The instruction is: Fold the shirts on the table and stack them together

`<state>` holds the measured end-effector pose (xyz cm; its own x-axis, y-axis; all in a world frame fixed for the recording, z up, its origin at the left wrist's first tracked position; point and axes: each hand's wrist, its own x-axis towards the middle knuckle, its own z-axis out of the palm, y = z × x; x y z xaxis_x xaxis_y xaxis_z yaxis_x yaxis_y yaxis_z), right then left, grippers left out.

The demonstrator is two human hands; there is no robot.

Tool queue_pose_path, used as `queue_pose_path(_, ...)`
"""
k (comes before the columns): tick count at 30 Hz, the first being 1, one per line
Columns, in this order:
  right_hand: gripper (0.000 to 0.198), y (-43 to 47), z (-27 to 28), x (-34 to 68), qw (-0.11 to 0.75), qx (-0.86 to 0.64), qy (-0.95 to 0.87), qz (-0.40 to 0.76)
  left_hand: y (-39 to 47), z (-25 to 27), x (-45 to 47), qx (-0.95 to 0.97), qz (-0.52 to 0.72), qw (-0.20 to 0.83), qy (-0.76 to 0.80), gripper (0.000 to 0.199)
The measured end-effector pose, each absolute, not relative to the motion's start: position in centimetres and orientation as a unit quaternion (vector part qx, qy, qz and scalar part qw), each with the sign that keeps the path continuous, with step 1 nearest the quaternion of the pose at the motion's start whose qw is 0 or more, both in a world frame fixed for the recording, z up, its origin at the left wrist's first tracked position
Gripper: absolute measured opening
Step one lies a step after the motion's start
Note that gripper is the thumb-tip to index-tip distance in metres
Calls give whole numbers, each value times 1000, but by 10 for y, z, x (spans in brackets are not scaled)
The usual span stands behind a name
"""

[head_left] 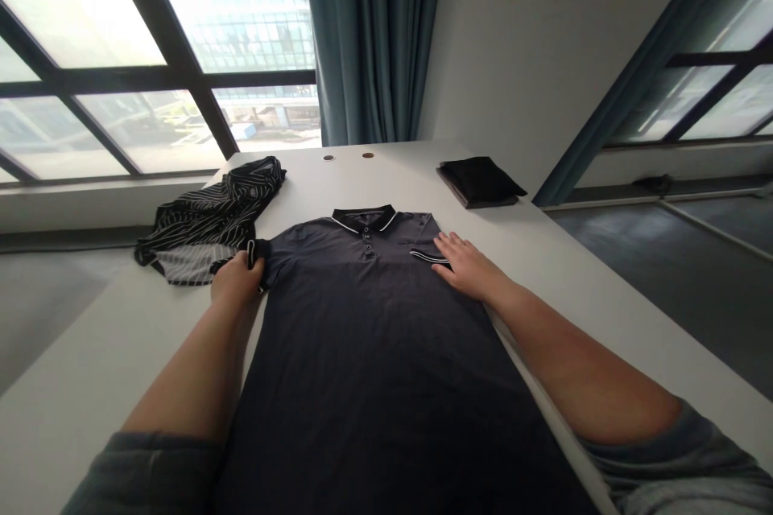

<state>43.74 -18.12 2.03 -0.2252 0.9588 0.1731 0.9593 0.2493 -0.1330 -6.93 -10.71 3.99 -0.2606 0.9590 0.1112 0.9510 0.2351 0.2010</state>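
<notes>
A dark grey polo shirt (374, 338) lies front up and spread out on the table, its black, white-edged collar at the far end. My left hand (237, 278) is closed on the cuff of the sleeve at the left. That sleeve sticks out from the shirt's side. On the right, the other sleeve is folded inward over the chest, its striped cuff showing. My right hand (468, 265) rests on this folded sleeve, fingers stretched out and flat.
A crumpled black-and-white striped garment (211, 213) lies at the table's left edge, close to my left hand. Folded dark clothes (481, 181) are stacked at the back right. The white table (604, 322) reaches toward a window (254, 8) and a blue-green curtain (374, 40).
</notes>
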Motion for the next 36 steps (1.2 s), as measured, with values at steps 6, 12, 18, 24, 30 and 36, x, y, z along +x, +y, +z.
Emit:
queue_pose_path(6,69,-198,3,442,84,-604,-792,17,-107,38,-72,600,119,18,791,39)
queue_pose_path(12,75,-202,1,426,66,-599,-798,14,-108,37,-73,599,122,22,791,38)
queue_pose_path(18,88,-207,-9,418,57,-613,-788,22,-107,36,-73,597,129,24,791,39)
queue_pose_path(24,69,-206,10,431,153,-602,-783,41,-106,37,-74,597,142,29,789,40)
queue_pose_path(30,56,-199,17,500,334,-688,-644,-19,-105,38,-72,592,165,35,788,39)
queue_pose_path(36,46,-183,-13,525,358,-717,-599,-4,-107,40,-68,592,197,34,780,32)
